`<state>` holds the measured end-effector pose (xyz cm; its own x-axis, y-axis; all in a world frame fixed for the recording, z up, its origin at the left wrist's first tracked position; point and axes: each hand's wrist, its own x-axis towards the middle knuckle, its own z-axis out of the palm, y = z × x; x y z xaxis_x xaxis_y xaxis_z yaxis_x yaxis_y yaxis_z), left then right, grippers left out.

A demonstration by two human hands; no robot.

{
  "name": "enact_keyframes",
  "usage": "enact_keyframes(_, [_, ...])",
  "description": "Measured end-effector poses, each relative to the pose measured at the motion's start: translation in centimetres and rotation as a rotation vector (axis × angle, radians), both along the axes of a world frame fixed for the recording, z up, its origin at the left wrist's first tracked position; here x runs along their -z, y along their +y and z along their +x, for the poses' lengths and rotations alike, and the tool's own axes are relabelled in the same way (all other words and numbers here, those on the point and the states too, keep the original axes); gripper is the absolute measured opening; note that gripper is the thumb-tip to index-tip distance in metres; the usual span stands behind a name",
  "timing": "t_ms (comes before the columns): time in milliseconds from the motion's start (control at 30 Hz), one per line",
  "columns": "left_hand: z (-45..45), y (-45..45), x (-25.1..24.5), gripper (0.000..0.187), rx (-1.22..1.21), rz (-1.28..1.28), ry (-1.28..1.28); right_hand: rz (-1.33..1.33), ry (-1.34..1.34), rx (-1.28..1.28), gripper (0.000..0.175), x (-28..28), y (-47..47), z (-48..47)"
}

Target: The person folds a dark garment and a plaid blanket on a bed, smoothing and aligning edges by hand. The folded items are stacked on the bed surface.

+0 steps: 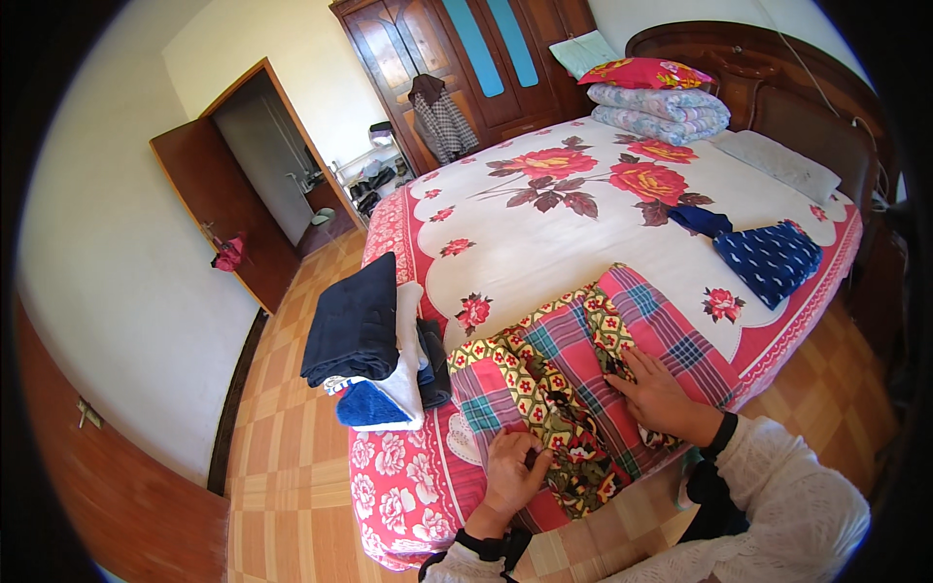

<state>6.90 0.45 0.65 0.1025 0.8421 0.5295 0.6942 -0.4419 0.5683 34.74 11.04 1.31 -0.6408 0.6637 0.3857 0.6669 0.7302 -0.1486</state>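
Note:
A pink and green plaid cloth [576, 342] with yellow floral patterned bands lies spread, partly folded, at the near edge of the bed. My left hand [512, 466] rests at its lower left part, thumb and fingers near each other at the edge of a dark floral band; whether it pinches the fabric is unclear. My right hand [656, 393] lies on the plaid to the right, fingers spread over the second patterned band. Left of the cloth stands a stack of folded clothes, with dark blue folded trousers [353, 321] on top and a blue and white fleece piece [379, 404] below.
The bed has a rose-printed sheet [525, 248]. A navy patterned garment [769, 255] lies at its right side. Folded quilts [656, 116] with a red pillow [649, 73] sit near the headboard [758, 62]. A wooden door [219, 204] stands ajar at left.

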Motion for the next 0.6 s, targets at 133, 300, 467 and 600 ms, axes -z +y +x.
enact_keyframes(133, [0.05,-0.01,-0.16,0.015,0.01,-0.036,-0.005,0.001,-0.006,-0.009,0.051,0.02,0.06,0.02])
enact_keyframes(300, [0.09,-0.07,-0.3,0.015,0.007,-0.024,-0.013,-0.023,-0.036,0.008,0.051,0.01,0.06,-0.08])
enact_keyframes(467, [0.11,-0.04,-0.23,0.014,0.005,0.013,0.013,-0.051,-0.045,0.015,0.051,-0.02,0.03,-0.08])
enact_keyframes(600, [0.08,-0.02,-0.19,0.013,-0.009,-0.004,0.038,-0.042,-0.04,0.01,0.051,-0.12,-0.04,0.0])
